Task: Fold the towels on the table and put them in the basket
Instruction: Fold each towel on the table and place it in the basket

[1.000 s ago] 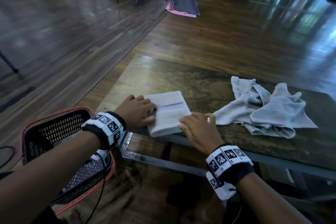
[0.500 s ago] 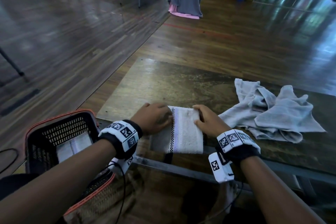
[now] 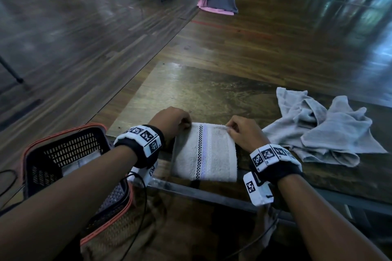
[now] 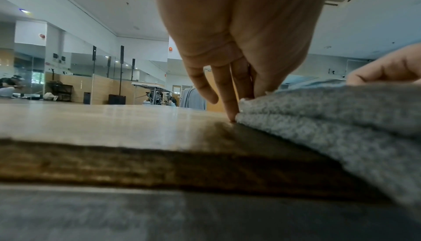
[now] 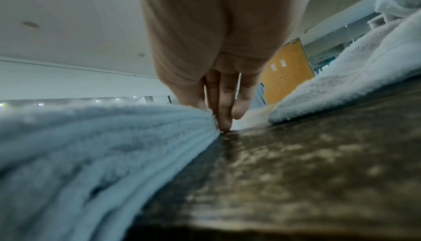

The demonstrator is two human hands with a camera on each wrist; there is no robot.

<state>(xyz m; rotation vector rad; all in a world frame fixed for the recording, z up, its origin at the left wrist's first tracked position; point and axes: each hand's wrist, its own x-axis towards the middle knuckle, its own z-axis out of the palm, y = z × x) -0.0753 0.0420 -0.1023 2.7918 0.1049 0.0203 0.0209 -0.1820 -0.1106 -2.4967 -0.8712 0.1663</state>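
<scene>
Both hands are now pinching the towel's (image 3: 204, 153) far corners — left hand (image 3: 170, 122), right hand (image 3: 244, 133) — after turning it lengthwise over the table (image 3: 212, 91) edge. Basket (image 3: 63, 150) is sitting leftward, nearer the left hand. Wrist views are showing fingertips (image 4: 231, 111) touching wood — hidden from the head view.
</scene>
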